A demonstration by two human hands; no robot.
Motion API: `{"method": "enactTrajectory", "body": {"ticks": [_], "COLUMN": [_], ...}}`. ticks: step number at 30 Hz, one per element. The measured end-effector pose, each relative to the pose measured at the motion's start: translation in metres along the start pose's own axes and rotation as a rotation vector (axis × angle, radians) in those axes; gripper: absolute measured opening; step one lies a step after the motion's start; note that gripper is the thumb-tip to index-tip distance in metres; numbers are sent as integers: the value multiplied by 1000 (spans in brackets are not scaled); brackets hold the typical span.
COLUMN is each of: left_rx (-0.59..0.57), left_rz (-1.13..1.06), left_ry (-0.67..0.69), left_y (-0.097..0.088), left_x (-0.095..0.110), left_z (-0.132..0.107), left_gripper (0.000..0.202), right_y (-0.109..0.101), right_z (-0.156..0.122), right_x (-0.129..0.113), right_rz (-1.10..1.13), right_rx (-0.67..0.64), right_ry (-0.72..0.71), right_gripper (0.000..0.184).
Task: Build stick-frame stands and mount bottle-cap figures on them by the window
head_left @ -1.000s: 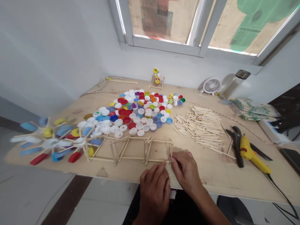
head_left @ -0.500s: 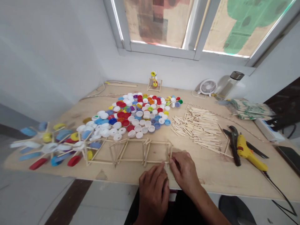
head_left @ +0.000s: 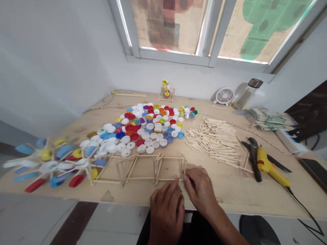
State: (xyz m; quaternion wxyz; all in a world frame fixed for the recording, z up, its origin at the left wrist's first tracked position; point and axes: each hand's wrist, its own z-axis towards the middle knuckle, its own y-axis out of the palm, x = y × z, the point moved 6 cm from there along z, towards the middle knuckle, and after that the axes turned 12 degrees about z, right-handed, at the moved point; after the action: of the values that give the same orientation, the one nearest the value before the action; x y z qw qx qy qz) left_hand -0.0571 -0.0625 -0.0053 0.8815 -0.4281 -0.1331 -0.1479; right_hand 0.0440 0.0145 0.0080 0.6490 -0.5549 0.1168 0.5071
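Three square frames of thin wooden sticks [head_left: 140,178] stand in a row along the table's front edge. At the right end of the row, my right hand [head_left: 200,187] pinches an upright wooden stick [head_left: 184,166] between thumb and fingers. My left hand [head_left: 167,204] rests at the table edge with its fingers extended and close together, apparently holding nothing. Its fingertips lie just below the lower corner of the rightmost frame. On the left, a structure of sticks and coloured bottle caps [head_left: 52,166] sits beside the row.
Behind the frames spreads a heap of loose bottle caps [head_left: 140,132]. A pile of wooden sticks [head_left: 219,139] lies to its right, then black-handled cutters [head_left: 252,160] and a yellow glue gun [head_left: 272,166]. A small fan [head_left: 224,96], a glass bottle [head_left: 249,93] and a phone [head_left: 314,173] stand farther out.
The view has shifted slightly, so the table things appear a little farther left. Both hands keep nearly the same pose at the right end of the frames.
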Motion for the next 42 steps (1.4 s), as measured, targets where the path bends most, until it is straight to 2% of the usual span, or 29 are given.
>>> {"method": "enactTrajectory", "body": {"ticks": [4,16,22,42], "left_rx": [39,-37,2,-5], "left_rz": [-14,29,3,33], "left_ry": [-14,41,16,5], "left_y": [1,2,1,2], "left_x": [0,0,1,0], "left_z": [-1,-1,-1,-1], "left_gripper": [19,19,18,19], "right_y": [-1,-2,-3,-4], "right_z": [1,1,0,0], "right_x": [-3,-4,-4,-3], "right_rz": [-23,-14,5,-3], "right_rx": [7,32,41,45], "right_ry": [-15,-32,-45,-22], "right_gripper": [20,17,16,16]}}
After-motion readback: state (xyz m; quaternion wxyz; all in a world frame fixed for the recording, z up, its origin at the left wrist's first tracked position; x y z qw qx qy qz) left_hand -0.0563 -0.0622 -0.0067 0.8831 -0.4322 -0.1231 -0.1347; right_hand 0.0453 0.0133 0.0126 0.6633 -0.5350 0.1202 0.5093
